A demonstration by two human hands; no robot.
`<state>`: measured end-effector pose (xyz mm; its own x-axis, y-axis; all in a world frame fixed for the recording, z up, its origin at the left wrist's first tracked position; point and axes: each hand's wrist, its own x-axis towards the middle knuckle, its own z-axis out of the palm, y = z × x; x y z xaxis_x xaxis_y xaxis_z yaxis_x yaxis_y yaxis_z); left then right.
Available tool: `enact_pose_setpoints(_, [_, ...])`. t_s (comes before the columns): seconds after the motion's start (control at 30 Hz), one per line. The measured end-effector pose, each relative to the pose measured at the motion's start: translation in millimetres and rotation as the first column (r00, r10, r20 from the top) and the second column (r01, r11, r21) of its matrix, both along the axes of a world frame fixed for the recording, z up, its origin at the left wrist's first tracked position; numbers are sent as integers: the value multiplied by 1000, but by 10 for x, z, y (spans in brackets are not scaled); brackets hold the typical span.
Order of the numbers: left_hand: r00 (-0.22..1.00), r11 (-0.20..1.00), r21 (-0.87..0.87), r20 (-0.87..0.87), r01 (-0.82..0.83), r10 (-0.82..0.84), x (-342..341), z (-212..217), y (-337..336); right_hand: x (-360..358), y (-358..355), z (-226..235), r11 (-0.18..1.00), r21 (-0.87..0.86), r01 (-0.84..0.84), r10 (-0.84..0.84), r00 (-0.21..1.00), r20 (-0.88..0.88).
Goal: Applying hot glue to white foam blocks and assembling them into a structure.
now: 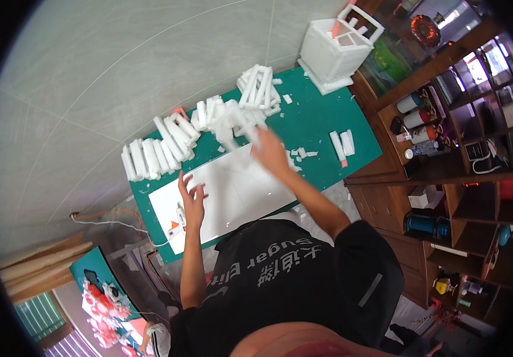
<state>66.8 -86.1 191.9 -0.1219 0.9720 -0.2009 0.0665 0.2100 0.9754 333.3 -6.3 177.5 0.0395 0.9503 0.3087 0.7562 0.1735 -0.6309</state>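
Observation:
Over the white board [241,193], my right hand [270,152] grips a white foam frame [243,123], both smeared by motion. The frame is held near the far edge of the board, beside piled white foam pieces [259,86]. My left hand [193,199] hovers above the board's left part, fingers apart and nothing in them. Close to that hand, a white glue gun [179,221] with an orange part rests on the board, its cord running off leftward. Along the wall side lie rows of white foam strips [148,157].
A white foam box with a handle [335,56] stands at the green table's [357,116] far right corner. Two foam pieces [342,146] and small scraps [303,153] lie on the right. A wooden cabinet [381,202] borders the right side. Another person [160,339] is at lower left.

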Motion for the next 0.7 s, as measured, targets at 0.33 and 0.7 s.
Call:
enact_pose_setpoints(0.33, [787, 714, 356, -413, 603, -458, 560, 380, 107, -265, -1045, 501, 886, -312, -342, 124, 825, -552])
enact_pose_setpoints(0.7, [644, 463, 472, -681, 750, -349, 159, 1057, -338, -435, -1054, 1168, 576, -267, -772, 688, 635, -350])
